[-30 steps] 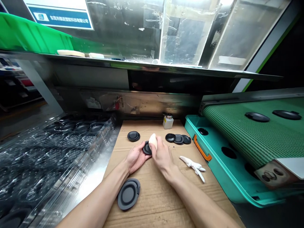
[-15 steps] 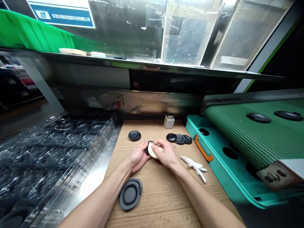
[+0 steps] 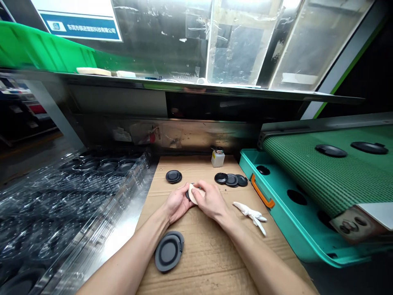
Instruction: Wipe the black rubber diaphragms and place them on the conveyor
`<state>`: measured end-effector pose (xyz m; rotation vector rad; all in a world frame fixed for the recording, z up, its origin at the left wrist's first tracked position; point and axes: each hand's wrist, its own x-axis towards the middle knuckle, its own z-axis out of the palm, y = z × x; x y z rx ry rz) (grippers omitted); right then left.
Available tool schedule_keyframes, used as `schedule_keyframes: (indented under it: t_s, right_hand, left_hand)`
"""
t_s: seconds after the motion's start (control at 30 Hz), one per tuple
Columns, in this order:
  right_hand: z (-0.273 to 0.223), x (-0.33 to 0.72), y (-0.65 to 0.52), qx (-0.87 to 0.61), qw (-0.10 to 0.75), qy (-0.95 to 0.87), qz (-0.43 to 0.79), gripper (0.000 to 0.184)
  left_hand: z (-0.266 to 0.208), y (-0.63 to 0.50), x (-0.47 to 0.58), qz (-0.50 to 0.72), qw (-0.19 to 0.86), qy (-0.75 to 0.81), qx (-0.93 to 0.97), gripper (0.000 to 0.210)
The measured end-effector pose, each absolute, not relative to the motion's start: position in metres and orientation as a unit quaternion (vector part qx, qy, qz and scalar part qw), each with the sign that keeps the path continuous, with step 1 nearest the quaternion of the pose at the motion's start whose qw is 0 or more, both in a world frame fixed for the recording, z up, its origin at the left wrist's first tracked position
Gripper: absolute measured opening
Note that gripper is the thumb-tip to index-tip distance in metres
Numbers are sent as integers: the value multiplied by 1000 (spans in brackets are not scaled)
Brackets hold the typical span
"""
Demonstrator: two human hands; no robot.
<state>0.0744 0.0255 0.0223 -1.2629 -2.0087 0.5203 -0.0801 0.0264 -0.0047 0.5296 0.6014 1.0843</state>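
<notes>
My left hand [image 3: 179,204] grips a round black plastic part [image 3: 188,195], mostly hidden behind the pad and fingers. Pressed against its face is a cream-white pad [image 3: 193,194], which my right hand [image 3: 211,200] pinches between thumb and fingers. Both hands meet above the cardboard [image 3: 208,254]. Nearer me, beside my left forearm, lies a larger dark grey round part [image 3: 168,251]. A small stack of black discs [image 3: 173,176] sits beyond my left hand. Several overlapping black discs [image 3: 231,180] rest beyond my right hand, with a white glove [image 3: 251,215] to its right.
Clear plastic trays [image 3: 70,205] of black parts fill the left. A small bottle [image 3: 217,157] stands at the back. At right, a teal bin [image 3: 285,233] with an orange handle holds black parts under a green conveyor belt [image 3: 331,176]. A metal shelf [image 3: 215,89] crosses above.
The white pad has shifted slightly left across the black part, along with my right hand. The black discs on the conveyor sit slightly further left in view.
</notes>
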Motion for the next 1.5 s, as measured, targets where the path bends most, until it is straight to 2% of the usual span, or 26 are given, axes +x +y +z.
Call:
schedule_keyframes:
  t_s: [0.2, 0.33, 0.47, 0.63, 0.87, 1.1, 1.3, 1.5]
  right_hand:
    - [14, 60, 19, -573, 324, -752, 37, 24]
    - [10, 58, 12, -565, 293, -771, 17, 24]
    - [11, 60, 17, -616, 288, -733, -8, 26]
    - [11, 63, 17, -594, 276, -755, 7, 27]
    - [13, 57, 10, -632, 227, -741, 2, 29]
    - [15, 51, 8, -654, 216, -725, 16, 30]
    - [15, 61, 6, -632, 232, -738, 44, 31]
    - [19, 100, 21, -674, 298, -666, 116, 32]
  left_hand:
    - [-1, 25, -81, 493, 792, 280, 229, 27]
    - [-2, 24, -80, 498, 781, 291, 239, 19]
    - [-1, 23, -79, 498, 778, 289, 252, 21]
    - [-2, 24, -79, 503, 776, 291, 245, 21]
    - [-3, 26, -79, 512, 772, 298, 228, 23]
    - [-3, 26, -78, 521, 765, 302, 227, 22]
    - [-2, 30, -82, 520, 762, 313, 226, 22]
    - [10, 29, -94, 506, 784, 305, 192, 33]
